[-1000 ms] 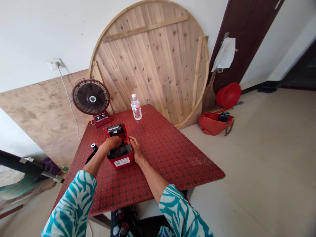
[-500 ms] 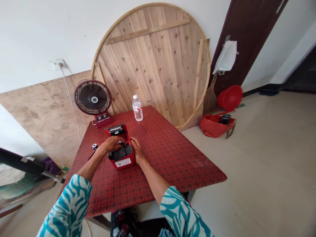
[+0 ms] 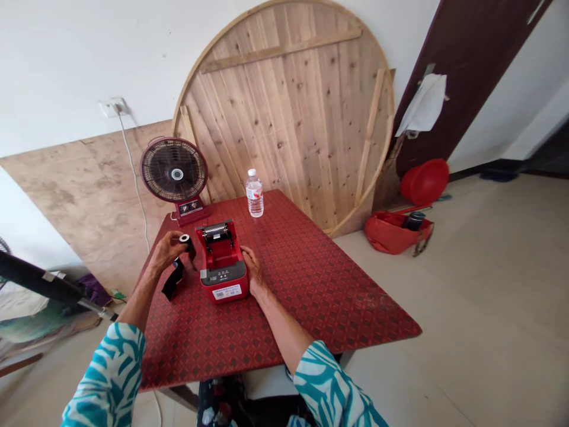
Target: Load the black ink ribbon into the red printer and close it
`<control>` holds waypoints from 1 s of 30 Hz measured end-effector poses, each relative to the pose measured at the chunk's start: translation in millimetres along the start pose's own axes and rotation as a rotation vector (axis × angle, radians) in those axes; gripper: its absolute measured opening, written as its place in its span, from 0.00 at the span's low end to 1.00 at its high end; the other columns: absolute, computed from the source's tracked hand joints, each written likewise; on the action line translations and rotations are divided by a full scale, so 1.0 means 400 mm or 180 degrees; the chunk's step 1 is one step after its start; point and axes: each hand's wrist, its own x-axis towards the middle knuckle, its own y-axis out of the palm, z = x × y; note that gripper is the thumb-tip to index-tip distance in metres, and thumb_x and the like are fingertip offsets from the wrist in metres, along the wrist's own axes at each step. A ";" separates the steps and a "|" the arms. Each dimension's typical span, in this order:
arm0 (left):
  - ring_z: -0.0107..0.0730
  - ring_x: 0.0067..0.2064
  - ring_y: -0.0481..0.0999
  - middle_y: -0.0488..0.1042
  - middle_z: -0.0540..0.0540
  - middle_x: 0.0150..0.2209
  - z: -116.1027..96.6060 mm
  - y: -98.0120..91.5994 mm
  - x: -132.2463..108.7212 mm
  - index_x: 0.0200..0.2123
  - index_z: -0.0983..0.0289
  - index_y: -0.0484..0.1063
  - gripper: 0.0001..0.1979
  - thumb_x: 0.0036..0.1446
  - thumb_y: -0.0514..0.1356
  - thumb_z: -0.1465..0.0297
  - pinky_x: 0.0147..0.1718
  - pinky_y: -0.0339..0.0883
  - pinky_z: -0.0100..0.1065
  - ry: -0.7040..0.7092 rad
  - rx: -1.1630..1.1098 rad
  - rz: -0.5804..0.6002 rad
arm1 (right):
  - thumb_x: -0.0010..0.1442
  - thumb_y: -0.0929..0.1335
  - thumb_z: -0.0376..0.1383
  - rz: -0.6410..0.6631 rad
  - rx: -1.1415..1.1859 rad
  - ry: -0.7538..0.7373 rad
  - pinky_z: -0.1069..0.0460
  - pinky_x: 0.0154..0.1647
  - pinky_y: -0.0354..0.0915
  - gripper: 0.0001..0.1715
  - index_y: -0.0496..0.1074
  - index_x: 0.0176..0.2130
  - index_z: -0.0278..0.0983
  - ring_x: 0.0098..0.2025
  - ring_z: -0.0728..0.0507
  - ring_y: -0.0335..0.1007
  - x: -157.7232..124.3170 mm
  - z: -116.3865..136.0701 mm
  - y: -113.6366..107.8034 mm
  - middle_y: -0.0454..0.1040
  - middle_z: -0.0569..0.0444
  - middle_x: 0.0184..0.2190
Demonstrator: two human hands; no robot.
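Left hand (image 3: 168, 249) raised just above the surface (image 3: 311, 284), left of the printer, fingers curled round a black roll (image 3: 185, 240) with a pale core, a dark strip hanging from it down toward the red cloth; next rightward, red printer (image 3: 222, 267) standing with lid tipped back and bay open, seemingly bare inside; right hand (image 3: 253, 270) laid against the printer's right flank, fingers together, steadying rather than gripping. Looks like the roll-handling stage, roll outside the bay; next move probably calls for aligning the roll with the open bay while the body is braced. Behind, fan (image 3: 175, 173) and water bottle (image 3: 255, 194).
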 end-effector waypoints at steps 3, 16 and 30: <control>0.40 0.41 0.79 0.78 0.55 0.38 0.044 0.053 0.009 0.42 0.63 0.71 0.18 0.45 0.62 0.68 0.41 0.70 0.37 -0.0245 0.0088 0.0117 | 0.51 0.69 0.50 -0.0091 0.0020 0.0081 0.49 0.40 0.67 0.22 0.75 0.43 0.42 0.41 0.42 0.73 -0.002 0.005 0.002 0.79 0.56 0.36; 0.46 0.49 0.77 0.80 0.57 0.42 0.103 0.068 0.026 0.42 0.61 0.74 0.19 0.42 0.66 0.66 0.48 0.67 0.40 -0.0589 -0.0086 0.0163 | 0.52 0.68 0.50 -0.0058 -0.0045 0.0118 0.50 0.39 0.67 0.23 0.75 0.44 0.42 0.41 0.42 0.73 -0.003 0.008 0.000 0.79 0.56 0.36; 0.52 0.51 0.77 0.80 0.60 0.46 0.179 0.014 -0.118 0.46 0.62 0.75 0.35 0.34 0.69 0.50 0.48 0.71 0.45 -0.0723 -0.1122 0.0298 | 0.51 0.68 0.51 -0.0069 -0.0081 0.0096 0.49 0.40 0.67 0.23 0.74 0.44 0.42 0.40 0.42 0.73 -0.002 0.005 -0.002 0.79 0.56 0.36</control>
